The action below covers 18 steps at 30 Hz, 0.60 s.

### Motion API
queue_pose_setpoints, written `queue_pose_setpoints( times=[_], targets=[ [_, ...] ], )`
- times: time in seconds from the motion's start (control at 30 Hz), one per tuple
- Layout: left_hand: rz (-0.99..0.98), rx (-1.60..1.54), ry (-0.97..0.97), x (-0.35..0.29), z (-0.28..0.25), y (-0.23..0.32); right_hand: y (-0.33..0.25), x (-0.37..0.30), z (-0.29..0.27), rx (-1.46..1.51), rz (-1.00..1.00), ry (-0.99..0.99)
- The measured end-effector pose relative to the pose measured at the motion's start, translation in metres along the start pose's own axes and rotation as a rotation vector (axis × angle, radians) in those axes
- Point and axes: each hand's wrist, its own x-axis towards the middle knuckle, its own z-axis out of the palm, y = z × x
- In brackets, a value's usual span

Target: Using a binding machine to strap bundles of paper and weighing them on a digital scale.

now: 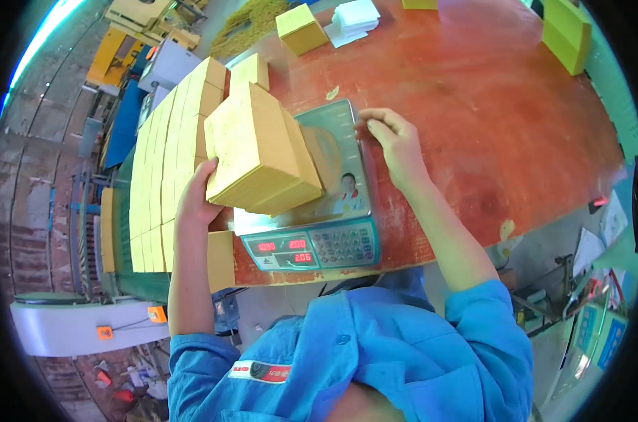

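Observation:
My left hand (pixel 198 195) grips the left side of a thick yellow paper stack (pixel 255 151), thumb on its near face. The stack is tilted and covers the left part of a weighing scale's metal plate (pixel 350 162); I cannot tell whether it touches the plate. Red digits glow on the scale's display (pixel 282 252), beside its keypad (pixel 342 244). My right hand (pixel 396 144) is off the plate's right edge, over the red table, with its fingers loosely bent and apart and nothing visible in them.
Rows of similar yellow stacks (pixel 168 169) stand along the left of the red table (pixel 473 126). One more yellow stack (pixel 301 29) sits at the far edge by white papers (pixel 352 20). A yellow block (pixel 566 35) stands far right. Machinery (pixel 171 63) lies beyond, left.

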Motion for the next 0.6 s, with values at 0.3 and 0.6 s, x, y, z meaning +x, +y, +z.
queue_pose_setpoints(
  times=[0.3, 0.6],
  targets=[
    [0.022, 0.041, 0.138, -0.008, 0.008, 0.002, -0.008, -0.018, 0.001, -0.239, -0.163, -0.243],
    [0.030, 0.093, 0.081, -0.013, 0.007, 0.004, -0.014, -0.028, 0.040, -0.415, -0.351, -0.401]
  ],
)
